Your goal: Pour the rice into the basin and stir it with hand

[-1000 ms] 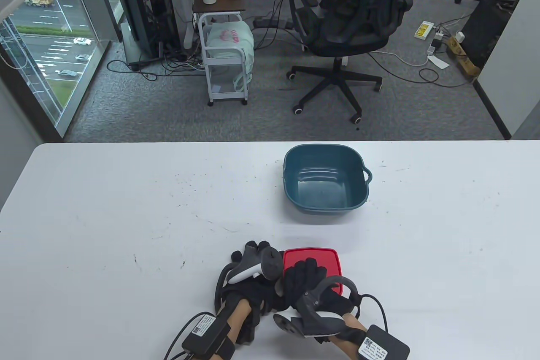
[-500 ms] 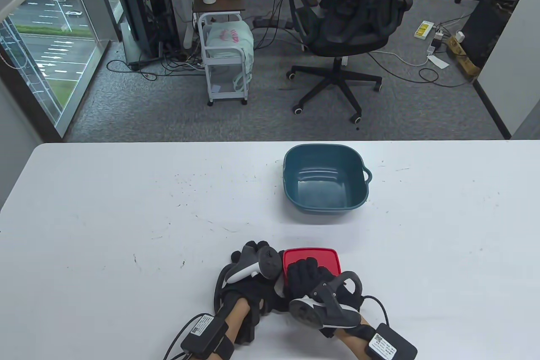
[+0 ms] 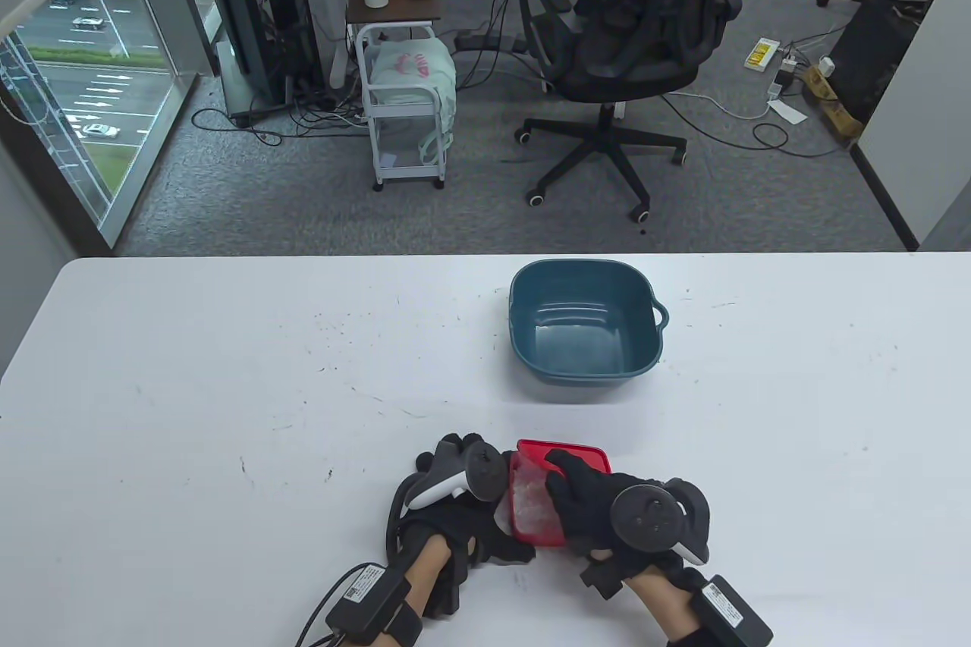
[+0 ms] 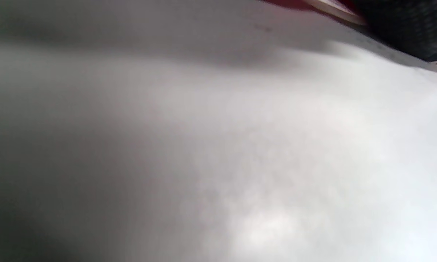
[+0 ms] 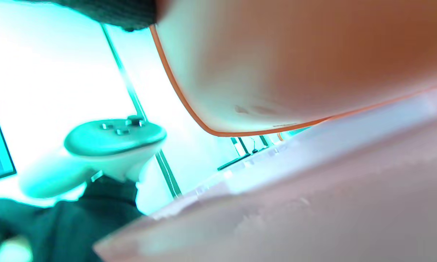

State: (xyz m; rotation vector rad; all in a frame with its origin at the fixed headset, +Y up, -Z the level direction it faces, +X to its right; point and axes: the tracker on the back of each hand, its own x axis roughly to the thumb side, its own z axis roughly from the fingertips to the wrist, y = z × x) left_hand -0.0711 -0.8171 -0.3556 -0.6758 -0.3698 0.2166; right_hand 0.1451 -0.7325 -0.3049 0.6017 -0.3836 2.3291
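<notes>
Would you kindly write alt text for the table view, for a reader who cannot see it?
At the near edge of a white table, two black-gloved hands hold a clear container of rice: the right hand lifts its red lid while the left hand steadies its side. An empty teal basin sits farther back.

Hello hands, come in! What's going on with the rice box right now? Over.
Right hand grips red lid, tilted up off the rice box. Left hand steadies the box. Basin empty of rice, path clear.
</notes>
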